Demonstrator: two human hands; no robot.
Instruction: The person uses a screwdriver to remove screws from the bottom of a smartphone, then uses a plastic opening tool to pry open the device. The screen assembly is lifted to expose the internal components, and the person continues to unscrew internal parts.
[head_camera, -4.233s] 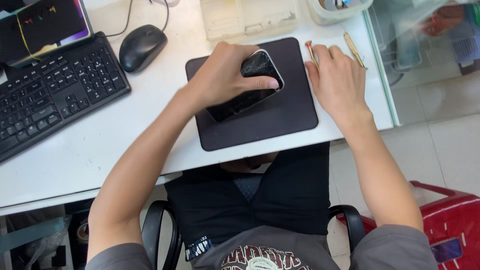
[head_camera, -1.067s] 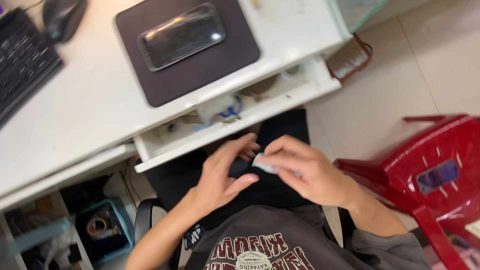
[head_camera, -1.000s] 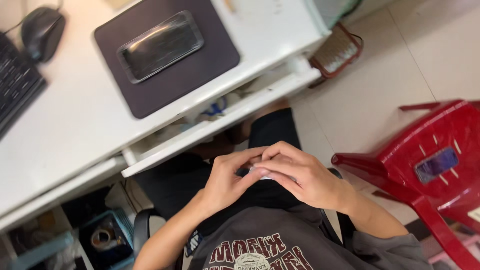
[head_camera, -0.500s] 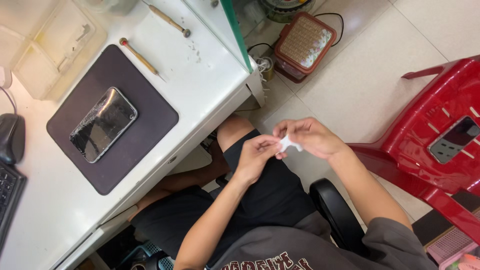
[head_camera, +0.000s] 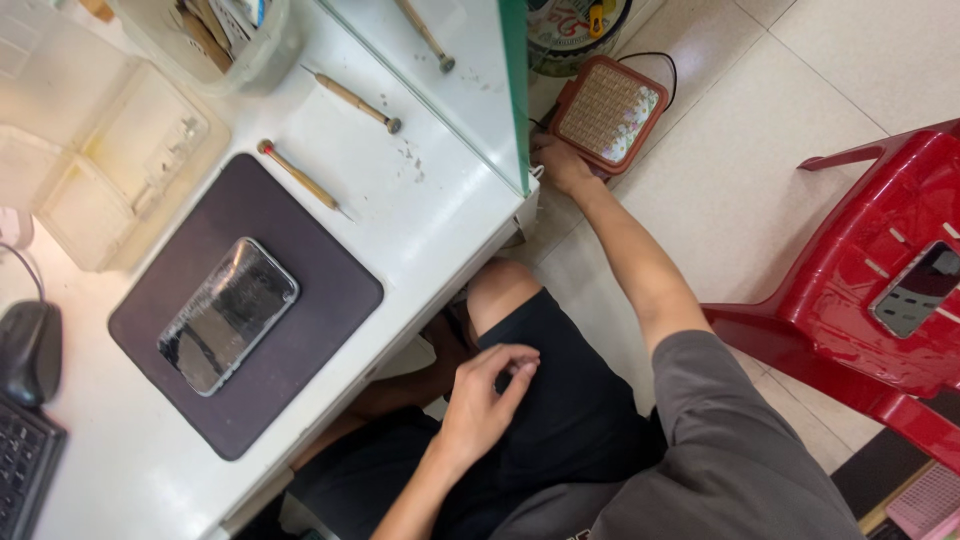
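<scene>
My right hand (head_camera: 562, 165) reaches down to the floor beside the desk corner. It touches the edge of a square reddish-brown device with a gridded face (head_camera: 610, 112), and its fingers are partly hidden. Over my lap, my left hand (head_camera: 490, 390) hovers with thumb and forefinger pinched together; I see nothing in it. A smartphone with a cracked, reflective screen (head_camera: 228, 315) lies face up on a dark mat (head_camera: 320, 290) on the white desk, away from both hands.
Two wooden-handled tools (head_camera: 300, 178) (head_camera: 355, 97) lie on the desk near a clear plastic organiser (head_camera: 90, 170). A mouse (head_camera: 28, 350) and keyboard (head_camera: 20, 470) sit at the left. A red plastic chair (head_camera: 860, 300) with another phone (head_camera: 918, 288) stands at the right.
My hands, together over my lap with a small white piece, have parted. The right one has stretched down to the floor device; the left stays over my lap. The white piece is gone from view.
</scene>
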